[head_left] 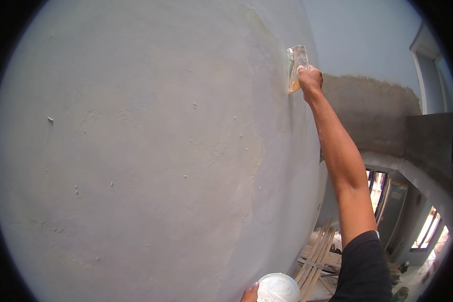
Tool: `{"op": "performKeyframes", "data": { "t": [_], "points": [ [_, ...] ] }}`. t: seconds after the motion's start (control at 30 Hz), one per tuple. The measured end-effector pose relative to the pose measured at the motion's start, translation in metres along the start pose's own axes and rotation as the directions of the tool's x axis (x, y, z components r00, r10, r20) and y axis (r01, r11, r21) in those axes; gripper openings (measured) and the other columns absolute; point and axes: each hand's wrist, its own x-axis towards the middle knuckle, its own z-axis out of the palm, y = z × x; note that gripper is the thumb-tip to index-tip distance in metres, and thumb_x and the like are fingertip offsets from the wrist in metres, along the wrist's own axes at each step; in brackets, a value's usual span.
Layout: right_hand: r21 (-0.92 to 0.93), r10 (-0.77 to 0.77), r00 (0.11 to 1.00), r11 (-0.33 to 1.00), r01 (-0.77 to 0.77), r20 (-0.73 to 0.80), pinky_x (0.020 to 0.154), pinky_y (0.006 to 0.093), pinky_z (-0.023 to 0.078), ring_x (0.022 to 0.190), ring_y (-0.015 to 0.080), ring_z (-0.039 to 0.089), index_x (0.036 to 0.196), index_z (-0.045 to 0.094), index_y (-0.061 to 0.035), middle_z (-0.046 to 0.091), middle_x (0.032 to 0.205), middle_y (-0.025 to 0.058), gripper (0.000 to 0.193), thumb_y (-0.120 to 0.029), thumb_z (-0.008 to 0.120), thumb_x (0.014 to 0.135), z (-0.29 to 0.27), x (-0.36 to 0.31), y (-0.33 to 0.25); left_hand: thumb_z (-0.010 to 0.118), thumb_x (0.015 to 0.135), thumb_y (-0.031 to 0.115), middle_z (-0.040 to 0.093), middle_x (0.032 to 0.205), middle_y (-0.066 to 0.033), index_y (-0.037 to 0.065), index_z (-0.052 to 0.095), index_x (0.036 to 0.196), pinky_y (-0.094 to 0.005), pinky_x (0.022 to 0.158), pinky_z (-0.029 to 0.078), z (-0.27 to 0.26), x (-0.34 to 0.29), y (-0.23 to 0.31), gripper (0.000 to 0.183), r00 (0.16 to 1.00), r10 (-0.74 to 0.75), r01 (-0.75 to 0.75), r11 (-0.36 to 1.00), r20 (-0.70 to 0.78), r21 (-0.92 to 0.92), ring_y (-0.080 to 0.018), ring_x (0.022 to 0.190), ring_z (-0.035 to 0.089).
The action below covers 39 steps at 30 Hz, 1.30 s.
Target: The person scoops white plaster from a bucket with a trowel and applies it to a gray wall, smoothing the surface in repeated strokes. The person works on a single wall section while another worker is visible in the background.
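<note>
Stretched out to the upper right, my right hand grips a wide putty knife smeared with white paste. Its blade edge lies against or very close to the grey wall, with a ridge of paste along that side. Low in the view, the fingers of my left hand hold the side of a round white container. White putty fills what shows of it. The lower picture edge cuts off most of that hand and the container.
Small lumps of paste dot the wall. Beyond its right edge is a brown, unpainted wall patch. Wooden planks lie far below on the right. Windows and a framed opening stand farther right.
</note>
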Motion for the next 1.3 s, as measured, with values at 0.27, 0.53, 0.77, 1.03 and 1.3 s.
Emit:
{"op": "performKeyframes", "data": {
  "t": [0.27, 0.53, 0.77, 1.03, 1.3],
  "points": [
    [0.02, -0.342, 0.938, 0.939, 0.343, -0.053, 0.075, 0.0389, 0.049, 0.075, 0.0286, 0.065, 0.1, 0.068, -0.0029, 0.068, 0.083, 0.017, 0.028, -0.019, 0.053, 0.083, 0.015, -0.002, -0.093, 0.04, 0.098, 0.035, 0.063, 0.106, -0.0174, -0.008, 0.055, 0.116, -0.0342, 0.086, 0.045, 0.007, 0.007, 0.005, 0.049, 1.0, 0.001, 0.0, 1.0, 0.029, -0.011, -0.024, 0.099, 0.058],
    [-0.044, -0.646, 0.73, 0.755, 0.655, -0.222, 0.073, 0.0395, 0.051, 0.077, 0.0336, 0.065, 0.112, 0.066, -0.0089, 0.067, 0.086, 0.0185, 0.028, -0.019, 0.057, 0.087, 0.017, -0.006, -0.055, 0.04, 0.098, 0.035, 0.063, 0.105, -0.017, -0.009, 0.056, 0.115, -0.0337, 0.086, 0.044, 0.006, 0.007, 0.007, 0.05, 1.0, -0.001, 0.001, 1.0, 0.03, -0.02, -0.0233, 0.098, 0.058],
    [0.066, -0.711, 0.675, 0.677, 0.733, -0.197, 0.072, 0.0377, 0.051, 0.075, 0.0312, 0.065, 0.112, 0.066, -0.0082, 0.067, 0.083, 0.0202, 0.029, -0.022, 0.057, 0.088, 0.029, -0.043, -0.015, 0.04, 0.098, 0.036, 0.064, 0.104, -0.0166, -0.01, 0.056, 0.114, -0.0332, 0.086, 0.044, 0.0, 0.007, 0.014, 0.05, 1.0, 0.004, -0.004, 1.0, 0.015, -0.03, -0.0226, 0.097, 0.058],
    [0.081, 0.058, 0.995, 0.995, -0.052, -0.077, 0.079, 0.0358, 0.049, 0.089, 0.0254, 0.066, 0.099, 0.067, 0.0007, 0.068, 0.088, 0.0174, 0.031, -0.02, 0.055, 0.08, 0.004, 0.01, 0.016, 0.04, 0.098, 0.036, 0.064, 0.104, -0.0162, -0.01, 0.056, 0.113, -0.0327, 0.086, 0.044, 0.011, 0.008, 0.011, 0.051, 0.999, 0.003, -0.001, 0.999, 0.054, -0.035, -0.0218, 0.096, 0.058],
    [0.106, -0.232, 0.972, 0.968, 0.226, 0.042, 0.077, 0.0324, 0.046, 0.081, 0.0173, 0.057, 0.105, 0.067, 0.0004, 0.065, 0.087, 0.0083, 0.035, -0.027, 0.058, 0.084, 0.013, 0.004, -0.113, 0.04, 0.098, 0.036, 0.064, 0.103, -0.0158, -0.011, 0.057, 0.112, -0.0322, 0.085, 0.044, 0.007, 0.006, 0.014, 0.052, 0.999, 0.004, -0.001, 0.998, 0.051, -0.059, -0.021, 0.095, 0.058]
  ]
}}
